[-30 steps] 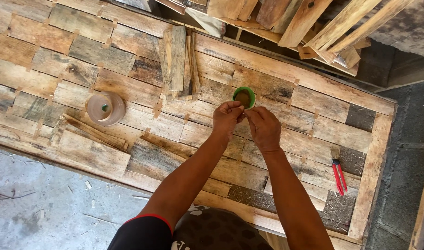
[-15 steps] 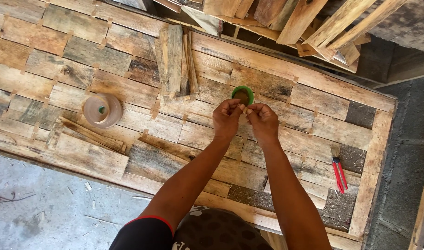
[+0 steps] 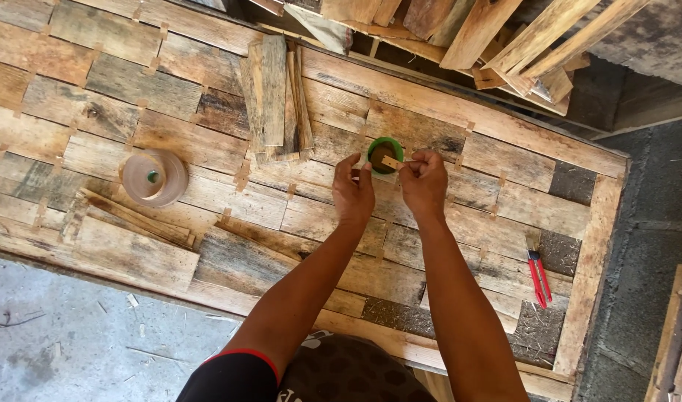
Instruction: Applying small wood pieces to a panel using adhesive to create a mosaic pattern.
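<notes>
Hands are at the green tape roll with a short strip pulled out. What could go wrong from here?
1. The short tape strip stretched between the left hand and right hand may fold and stick to itself or to the fingers.
2. The green tape roll sits loose on the plank panel; a pull might drag or tip it.
3. The red cutter lies away from both hands, so the strip may tear unevenly.

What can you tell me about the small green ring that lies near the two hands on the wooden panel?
The green ring is a small round roll with a bright green rim and a dark, brownish middle; it may be a roll of tape, but that is not sure. It lies flat on the wooden panel, just beyond the fingertips. A short tan strip crosses its lower right part toward the right hand. The left hand reaches its left edge; whether it touches is unclear.
</notes>
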